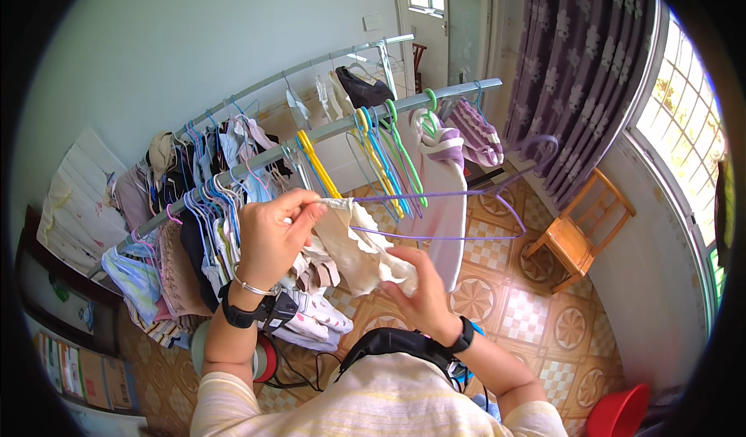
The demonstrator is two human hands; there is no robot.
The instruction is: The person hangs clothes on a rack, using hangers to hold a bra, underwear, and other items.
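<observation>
A small cream garment with a wavy edge hangs between my hands, on one end of a purple wire hanger. My left hand pinches the garment's top corner at the hanger's tip. Lower and to the right, my right hand is closed on the garment's other edge, thumb and fingers around the cloth. The hanger sticks out to the right, its hook pointing up toward the curtain, with no hand on that end.
Behind my hands runs a metal rail crowded with clothes at the left. Yellow hangers and green hangers hang at its middle. A wooden chair stands right, a red bucket lower right, and a purple curtain by the window.
</observation>
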